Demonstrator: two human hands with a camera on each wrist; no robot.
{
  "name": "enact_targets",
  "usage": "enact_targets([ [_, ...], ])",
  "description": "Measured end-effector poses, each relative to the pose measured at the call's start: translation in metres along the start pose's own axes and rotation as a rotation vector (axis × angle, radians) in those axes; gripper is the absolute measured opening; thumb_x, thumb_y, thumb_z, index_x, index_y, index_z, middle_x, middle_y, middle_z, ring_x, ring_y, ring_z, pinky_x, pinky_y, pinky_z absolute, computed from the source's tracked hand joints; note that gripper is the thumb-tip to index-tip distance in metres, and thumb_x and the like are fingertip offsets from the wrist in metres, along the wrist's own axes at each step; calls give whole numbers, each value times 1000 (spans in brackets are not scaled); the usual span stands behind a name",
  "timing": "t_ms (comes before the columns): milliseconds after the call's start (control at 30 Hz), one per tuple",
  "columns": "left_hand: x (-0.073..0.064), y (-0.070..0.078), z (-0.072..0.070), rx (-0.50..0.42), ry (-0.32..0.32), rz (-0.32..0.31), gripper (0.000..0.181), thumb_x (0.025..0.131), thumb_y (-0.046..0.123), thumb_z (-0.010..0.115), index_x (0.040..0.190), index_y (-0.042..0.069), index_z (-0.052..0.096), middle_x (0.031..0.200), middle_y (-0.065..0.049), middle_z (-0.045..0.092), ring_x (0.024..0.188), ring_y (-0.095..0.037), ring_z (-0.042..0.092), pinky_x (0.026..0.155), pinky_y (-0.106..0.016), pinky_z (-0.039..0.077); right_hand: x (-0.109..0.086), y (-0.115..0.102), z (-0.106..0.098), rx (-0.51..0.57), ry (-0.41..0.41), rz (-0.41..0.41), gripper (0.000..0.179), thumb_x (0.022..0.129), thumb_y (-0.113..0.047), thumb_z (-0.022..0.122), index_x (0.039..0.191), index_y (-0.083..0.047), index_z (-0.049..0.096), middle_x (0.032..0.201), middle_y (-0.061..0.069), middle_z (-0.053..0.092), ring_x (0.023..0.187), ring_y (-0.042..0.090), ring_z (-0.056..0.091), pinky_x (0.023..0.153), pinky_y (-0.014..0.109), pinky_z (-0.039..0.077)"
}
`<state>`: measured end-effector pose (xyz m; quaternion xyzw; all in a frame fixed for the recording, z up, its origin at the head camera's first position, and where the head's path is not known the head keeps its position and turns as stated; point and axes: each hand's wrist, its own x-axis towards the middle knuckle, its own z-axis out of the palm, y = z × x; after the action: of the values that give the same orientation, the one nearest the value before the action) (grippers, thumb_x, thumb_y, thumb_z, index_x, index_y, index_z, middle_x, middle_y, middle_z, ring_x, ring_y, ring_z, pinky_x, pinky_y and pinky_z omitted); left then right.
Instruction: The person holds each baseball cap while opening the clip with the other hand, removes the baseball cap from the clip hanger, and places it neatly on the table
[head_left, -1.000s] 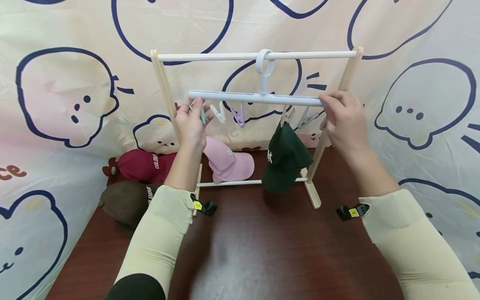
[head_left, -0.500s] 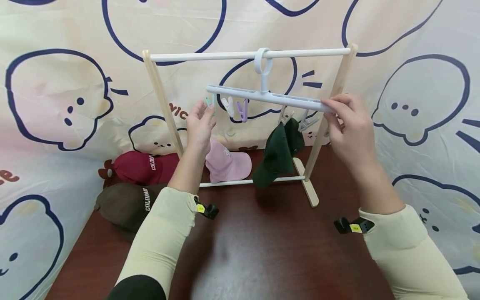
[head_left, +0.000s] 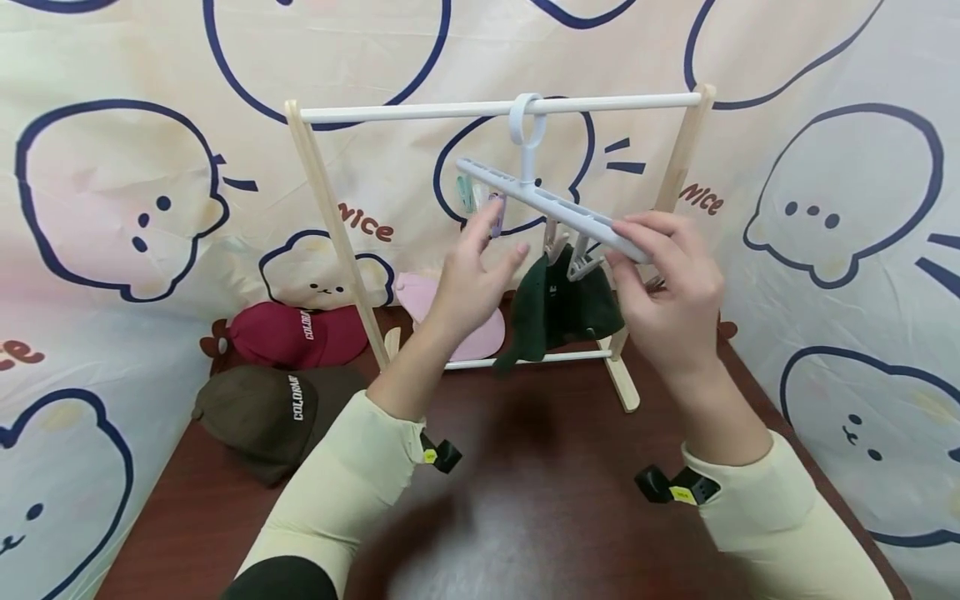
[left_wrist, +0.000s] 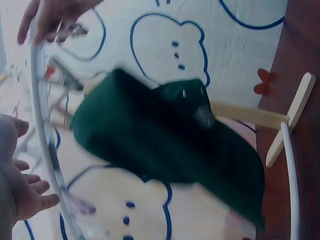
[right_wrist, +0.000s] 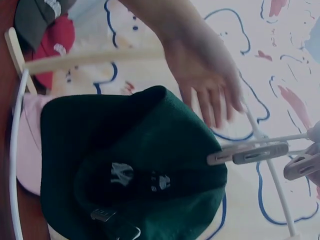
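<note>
A light-blue clip hanger (head_left: 558, 204) hangs by its ring from the rack's top rail, turned so its right end comes nearer. Its right end is pinched between the thumb and fingers of my right hand (head_left: 671, 287). My left hand (head_left: 472, 287), fingers spread and holding nothing, is in front of the hanger's left half. Below the hanger's right part, a dark green cap (head_left: 600, 304) hangs by a pinkish clothespin (right_wrist: 225, 156). Next to that is a grey clothespin (right_wrist: 260, 152). Teal (head_left: 465, 192) and purple clothespins (head_left: 497, 218) hang at the left end, partly behind my left fingers.
The wooden rack (head_left: 330, 217) stands on a dark brown table (head_left: 555, 500). A pink cap (head_left: 480, 337) lies at its lower rail. Red (head_left: 277, 333) and brown caps (head_left: 255, 412) lie to the left. A printed cloth (head_left: 135, 208) closes off the back and sides.
The hanger has swung round, its left end going back and its right end coming forward. My left hand has left the hanger's left end and moved right. The green cap turned with it.
</note>
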<state>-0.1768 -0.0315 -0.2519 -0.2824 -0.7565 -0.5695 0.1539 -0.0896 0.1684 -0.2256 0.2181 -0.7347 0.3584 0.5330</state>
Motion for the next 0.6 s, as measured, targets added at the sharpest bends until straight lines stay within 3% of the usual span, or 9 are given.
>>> enact_targets([
  [133, -5, 13, 9, 87, -33, 72, 69, 95, 35, 65, 153, 15, 35, 160, 0, 32, 147, -6, 24, 119, -38, 27, -4, -14, 12, 44, -2, -28, 24, 84, 0, 74, 108, 0, 74, 107, 18, 68, 96, 27, 61, 74, 18, 44],
  [300, -7, 15, 14, 110, -14, 129, 68, 93, 21, 68, 152, 8, 35, 160, -7, 31, 148, -8, 22, 119, -27, 23, -8, -28, 30, 128, -7, -85, 25, 82, 2, 75, 107, 0, 73, 107, 18, 67, 90, 27, 60, 62, 16, 41],
  [433, -9, 11, 14, 43, -9, 139, 71, 90, 6, 66, 153, 8, 33, 159, -8, 34, 146, -9, 28, 117, -25, 27, -10, -35, 44, 196, -38, -131, 23, 84, -3, 74, 107, 1, 73, 109, 18, 67, 94, 26, 61, 68, 21, 46],
  [600, -11, 7, 12, -22, 3, 133, 69, 90, -1, 62, 153, 9, 35, 147, -11, 50, 129, -14, 51, 105, -27, 43, -11, -40, 56, 220, -158, -192, 27, 85, -9, 73, 111, 2, 71, 115, 17, 65, 106, 26, 60, 85, 25, 50],
])
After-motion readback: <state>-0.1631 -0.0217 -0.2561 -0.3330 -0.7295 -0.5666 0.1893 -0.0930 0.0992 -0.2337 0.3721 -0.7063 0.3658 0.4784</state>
